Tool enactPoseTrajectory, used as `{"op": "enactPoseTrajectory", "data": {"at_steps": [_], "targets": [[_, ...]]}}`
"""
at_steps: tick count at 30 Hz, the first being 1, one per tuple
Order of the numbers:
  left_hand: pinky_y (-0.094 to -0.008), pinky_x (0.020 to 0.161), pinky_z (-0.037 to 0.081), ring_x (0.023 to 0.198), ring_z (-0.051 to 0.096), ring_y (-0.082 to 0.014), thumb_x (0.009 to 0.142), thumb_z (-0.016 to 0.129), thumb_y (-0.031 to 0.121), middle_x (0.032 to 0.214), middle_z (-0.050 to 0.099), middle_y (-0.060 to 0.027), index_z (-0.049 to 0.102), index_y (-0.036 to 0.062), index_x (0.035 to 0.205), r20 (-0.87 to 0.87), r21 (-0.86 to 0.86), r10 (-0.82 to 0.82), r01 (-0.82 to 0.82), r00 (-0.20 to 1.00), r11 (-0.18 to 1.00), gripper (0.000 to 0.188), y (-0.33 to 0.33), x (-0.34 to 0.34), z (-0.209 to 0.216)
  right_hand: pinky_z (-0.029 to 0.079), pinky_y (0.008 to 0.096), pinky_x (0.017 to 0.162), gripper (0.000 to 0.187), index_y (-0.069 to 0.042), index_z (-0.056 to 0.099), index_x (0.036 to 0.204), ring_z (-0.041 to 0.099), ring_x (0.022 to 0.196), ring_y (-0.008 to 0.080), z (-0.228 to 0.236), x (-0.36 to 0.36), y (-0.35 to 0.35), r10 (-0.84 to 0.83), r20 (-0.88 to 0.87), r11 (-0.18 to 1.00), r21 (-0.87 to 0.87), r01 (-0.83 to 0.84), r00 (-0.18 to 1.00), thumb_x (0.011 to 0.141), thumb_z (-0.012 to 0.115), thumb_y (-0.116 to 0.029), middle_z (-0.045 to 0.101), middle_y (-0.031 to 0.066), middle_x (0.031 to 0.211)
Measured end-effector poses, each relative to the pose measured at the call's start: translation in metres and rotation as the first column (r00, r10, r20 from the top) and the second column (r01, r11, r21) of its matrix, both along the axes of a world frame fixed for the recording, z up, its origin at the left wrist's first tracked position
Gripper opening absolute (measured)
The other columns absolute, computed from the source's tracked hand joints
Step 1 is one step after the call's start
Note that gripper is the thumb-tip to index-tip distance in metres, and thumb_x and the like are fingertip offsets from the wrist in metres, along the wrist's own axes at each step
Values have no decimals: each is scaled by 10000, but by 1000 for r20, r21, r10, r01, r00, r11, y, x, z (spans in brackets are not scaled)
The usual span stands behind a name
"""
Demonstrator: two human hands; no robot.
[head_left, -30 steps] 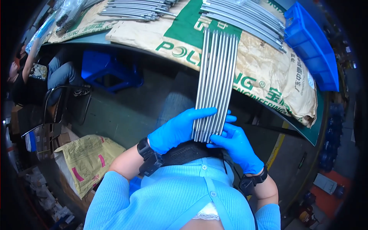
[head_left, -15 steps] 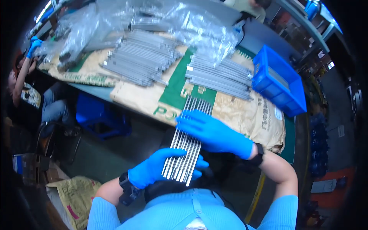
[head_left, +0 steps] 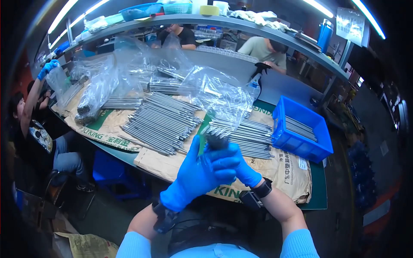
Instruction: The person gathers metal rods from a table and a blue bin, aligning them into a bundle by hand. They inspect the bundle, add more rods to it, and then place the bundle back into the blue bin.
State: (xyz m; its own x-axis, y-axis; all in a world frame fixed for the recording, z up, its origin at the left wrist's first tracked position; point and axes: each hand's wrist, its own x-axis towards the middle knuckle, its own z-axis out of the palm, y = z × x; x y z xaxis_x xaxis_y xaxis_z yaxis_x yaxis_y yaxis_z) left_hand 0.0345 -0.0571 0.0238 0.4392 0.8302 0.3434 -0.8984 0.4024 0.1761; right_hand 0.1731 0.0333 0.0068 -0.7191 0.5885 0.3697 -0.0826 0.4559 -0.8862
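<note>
Both of my blue-gloved hands are wrapped round one bundle of thin metal rods (head_left: 218,140), held over the near edge of the table. My left hand (head_left: 191,178) closes on the bundle from the left, thumb up. From the right, my right hand (head_left: 241,165) grips it too, its fingers overlapping the left hand's. The rod ends face up and away; the lower part of the bundle is hidden by the gloves. Just beyond lie a wide row of rods (head_left: 161,122) on the left and another row (head_left: 251,136) on the right.
A blue bin (head_left: 323,151) holding rods stands at the right. Clear plastic bags (head_left: 215,88) and a spray bottle (head_left: 254,84) are farther back. Brown paper sacks (head_left: 157,165) cover the tabletop. A shelf (head_left: 241,23) spans the back. A seated person (head_left: 38,124) works at the left; others sit beyond.
The bundle has gone from lying flat near my body to tilted up over the table edge. My hands have moved forward and together round it. The view has tipped upward.
</note>
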Motion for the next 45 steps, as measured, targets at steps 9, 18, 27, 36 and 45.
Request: {"op": "enactPoseTrajectory", "data": {"at_steps": [9,18,27,36,45], "targets": [[-345,985,392,1153,499,-249,882,538,142,1283,477,-159,362,-7,1327,-509,535,768,-555,390,637,501,33,3,14,495,299,815,279,-19,585,1093,625,906,174,-2,33,5,-163,-203,903,-424,63,966,837,639,-115,648,89,977],[-368,961,422,1069,566,-258,812,597,30,1115,599,-163,509,-30,1203,-743,462,402,-26,535,887,405,40,26,60,488,308,838,286,-22,579,1097,616,933,173,-29,31,-23,-115,-104,940,-333,74,988,830,646,-97,646,76,981],[-342,881,482,978,610,-227,835,601,68,1027,633,-147,566,-37,1123,-703,577,509,-21,497,816,309,33,37,64,483,277,784,258,-14,625,1027,601,886,124,-117,39,-31,-106,91,892,-431,135,990,823,663,-166,651,61,931],[-358,835,495,939,621,-272,824,614,116,1018,628,-179,559,-46,1066,-703,501,524,-188,480,845,297,32,46,53,473,278,714,270,-31,624,1043,564,809,87,-133,38,-35,-203,11,891,-413,189,979,818,668,-175,650,57,887],[-363,811,504,896,631,-259,826,610,127,992,635,-177,585,-41,997,-620,576,633,-279,464,769,241,41,22,44,470,294,632,275,-8,605,1024,589,721,125,-124,28,-33,-221,26,903,-372,215,975,799,670,-151,639,107,818]]}}
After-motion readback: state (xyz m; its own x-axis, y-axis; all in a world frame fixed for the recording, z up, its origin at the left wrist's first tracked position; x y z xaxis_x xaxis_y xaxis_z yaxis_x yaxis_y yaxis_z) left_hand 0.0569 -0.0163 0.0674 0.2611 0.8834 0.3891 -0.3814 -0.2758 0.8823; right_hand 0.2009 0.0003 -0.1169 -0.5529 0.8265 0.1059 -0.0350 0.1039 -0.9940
